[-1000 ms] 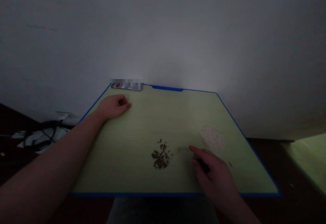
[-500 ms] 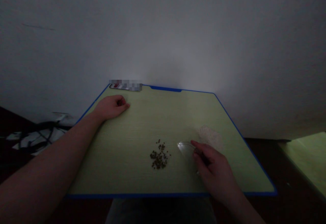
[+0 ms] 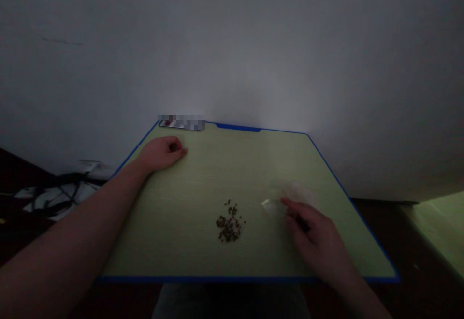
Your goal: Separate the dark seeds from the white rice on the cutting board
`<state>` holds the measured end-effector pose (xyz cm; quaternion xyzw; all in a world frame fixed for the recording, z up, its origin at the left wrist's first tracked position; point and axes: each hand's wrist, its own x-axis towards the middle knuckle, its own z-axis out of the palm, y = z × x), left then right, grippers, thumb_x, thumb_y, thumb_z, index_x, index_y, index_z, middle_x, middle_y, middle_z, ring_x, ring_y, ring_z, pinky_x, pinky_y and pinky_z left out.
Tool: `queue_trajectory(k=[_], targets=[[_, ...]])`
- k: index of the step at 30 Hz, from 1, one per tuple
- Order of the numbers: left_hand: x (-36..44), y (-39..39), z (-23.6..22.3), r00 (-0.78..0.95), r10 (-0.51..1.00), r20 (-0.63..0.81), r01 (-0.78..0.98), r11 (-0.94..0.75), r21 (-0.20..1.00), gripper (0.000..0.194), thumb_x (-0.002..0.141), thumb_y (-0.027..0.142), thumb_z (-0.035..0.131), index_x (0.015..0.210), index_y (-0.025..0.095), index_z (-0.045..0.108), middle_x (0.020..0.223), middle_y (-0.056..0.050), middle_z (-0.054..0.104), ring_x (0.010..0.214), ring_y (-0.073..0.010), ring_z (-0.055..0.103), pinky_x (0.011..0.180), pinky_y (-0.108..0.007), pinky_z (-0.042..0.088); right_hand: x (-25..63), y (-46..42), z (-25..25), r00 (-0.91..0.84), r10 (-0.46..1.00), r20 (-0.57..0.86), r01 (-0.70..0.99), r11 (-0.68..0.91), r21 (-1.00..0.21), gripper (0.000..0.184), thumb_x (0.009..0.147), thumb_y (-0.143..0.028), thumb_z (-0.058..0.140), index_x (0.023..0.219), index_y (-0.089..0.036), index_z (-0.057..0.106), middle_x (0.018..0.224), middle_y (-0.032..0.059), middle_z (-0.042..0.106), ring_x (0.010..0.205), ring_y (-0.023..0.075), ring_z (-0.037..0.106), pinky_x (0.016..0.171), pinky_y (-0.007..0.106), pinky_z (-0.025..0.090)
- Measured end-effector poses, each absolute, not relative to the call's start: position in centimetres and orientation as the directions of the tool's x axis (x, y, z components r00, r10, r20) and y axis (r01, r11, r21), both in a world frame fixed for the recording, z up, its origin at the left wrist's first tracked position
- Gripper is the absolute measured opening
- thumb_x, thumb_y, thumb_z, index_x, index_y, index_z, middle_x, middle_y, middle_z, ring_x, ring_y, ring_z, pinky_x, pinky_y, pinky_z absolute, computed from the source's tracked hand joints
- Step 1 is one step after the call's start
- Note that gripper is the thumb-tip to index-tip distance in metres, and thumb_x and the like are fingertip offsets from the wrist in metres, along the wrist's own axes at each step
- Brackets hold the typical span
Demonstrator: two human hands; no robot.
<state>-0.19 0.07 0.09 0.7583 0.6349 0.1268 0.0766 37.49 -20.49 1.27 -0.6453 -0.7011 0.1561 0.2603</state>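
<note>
My left hand (image 3: 162, 153) rests on the far left part of the table, its fingers loosely curled and nothing visible in them. Between thumb and fingers, my right hand (image 3: 319, 239) pinches a small clear plastic piece (image 3: 268, 205), whose shiny edge sticks out to the left; dim light hides its full shape. Left of that hand lies a loose pile of small brown bits (image 3: 229, 229), with some pale grains among them. Just beyond the right hand, a pale heap of fine grains (image 3: 300, 191) is partly covered by the fingers.
The light-coloured table (image 3: 203, 179) has a blue rim and stands against a grey wall (image 3: 232, 43). A phone-like flat object (image 3: 181, 124), partly blurred out, lies at the far left corner. Dark cables (image 3: 68, 181) lie beyond the left edge.
My right hand has drawn back slightly to the right with the clear plastic piece. Pale grains now show on the brown pile. My left hand stays in place.
</note>
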Motion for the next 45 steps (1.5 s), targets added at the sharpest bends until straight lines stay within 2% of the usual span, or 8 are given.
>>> queue_trajectory(k=[3, 8, 19, 25, 34, 45], targets=[[-0.3, 0.1, 0.0, 0.162, 0.982, 0.099, 0.943, -0.184, 0.277, 0.038, 0.079, 0.057, 0.048, 0.076, 0.02, 0.057, 0.074, -0.004, 0.064, 0.068, -0.019, 0.056, 0.06, -0.03, 0.035, 36.0, -21.2, 1.7, -0.171, 0.98, 0.101, 0.77, 0.197, -0.607, 0.037, 0.092, -0.022, 0.044, 0.12, -0.015, 0.068, 0.099, 0.0108, 0.074, 0.084, 0.0211, 0.07, 0.074, 0.035, 0.057], [-0.3, 0.1, 0.1, 0.16, 0.983, 0.088, 0.945, -0.178, 0.275, 0.038, 0.079, 0.057, 0.048, 0.075, 0.02, 0.056, 0.076, -0.005, 0.065, 0.07, -0.0196, 0.057, 0.061, -0.03, 0.035, 34.8, -21.9, 1.6, -0.254, 0.966, 0.051, 0.723, 0.225, -0.654, 0.036, 0.091, -0.017, 0.045, 0.119, -0.017, 0.068, 0.102, 0.0109, 0.073, 0.089, 0.0217, 0.07, 0.078, 0.036, 0.057], [-0.1, -0.2, 0.4, 0.149, 0.986, 0.081, 0.948, -0.166, 0.273, 0.039, 0.079, 0.057, 0.048, 0.076, 0.02, 0.058, 0.074, -0.005, 0.064, 0.069, -0.0197, 0.057, 0.06, -0.031, 0.035, 34.8, -21.2, 1.6, -0.239, 0.969, 0.061, 0.735, 0.222, -0.641, 0.037, 0.092, -0.019, 0.042, 0.12, -0.014, 0.067, 0.099, 0.0117, 0.073, 0.087, 0.0214, 0.069, 0.076, 0.036, 0.056], [-0.1, -0.2, 0.4, 0.159, 0.983, 0.094, 0.942, -0.179, 0.284, 0.037, 0.079, 0.056, 0.048, 0.075, 0.02, 0.057, 0.074, -0.004, 0.064, 0.069, -0.0191, 0.057, 0.06, -0.03, 0.034, 35.7, -21.3, 1.4, -0.141, 0.983, 0.115, 0.775, 0.182, -0.605, 0.036, 0.092, -0.021, 0.044, 0.118, -0.016, 0.067, 0.102, 0.0119, 0.073, 0.087, 0.0221, 0.069, 0.077, 0.037, 0.056], [-0.1, -0.1, 0.3, 0.152, 0.985, 0.076, 0.94, -0.168, 0.298, 0.037, 0.079, 0.056, 0.048, 0.077, 0.02, 0.058, 0.074, -0.004, 0.064, 0.068, -0.0193, 0.057, 0.06, -0.03, 0.035, 34.4, -21.6, 1.7, -0.261, 0.963, 0.068, 0.703, 0.238, -0.67, 0.035, 0.091, -0.017, 0.045, 0.118, -0.017, 0.067, 0.093, 0.0086, 0.072, 0.08, 0.0197, 0.068, 0.07, 0.033, 0.056], [0.1, -0.1, 0.4, 0.154, 0.984, 0.086, 0.944, -0.172, 0.281, 0.036, 0.079, 0.056, 0.048, 0.075, 0.02, 0.056, 0.074, -0.005, 0.064, 0.068, -0.0191, 0.056, 0.06, -0.03, 0.035, 34.5, -22.5, 0.9, -0.211, 0.976, 0.061, 0.737, 0.2, -0.645, 0.036, 0.09, -0.021, 0.045, 0.119, -0.016, 0.067, 0.098, 0.0108, 0.073, 0.083, 0.0211, 0.07, 0.074, 0.036, 0.057]])
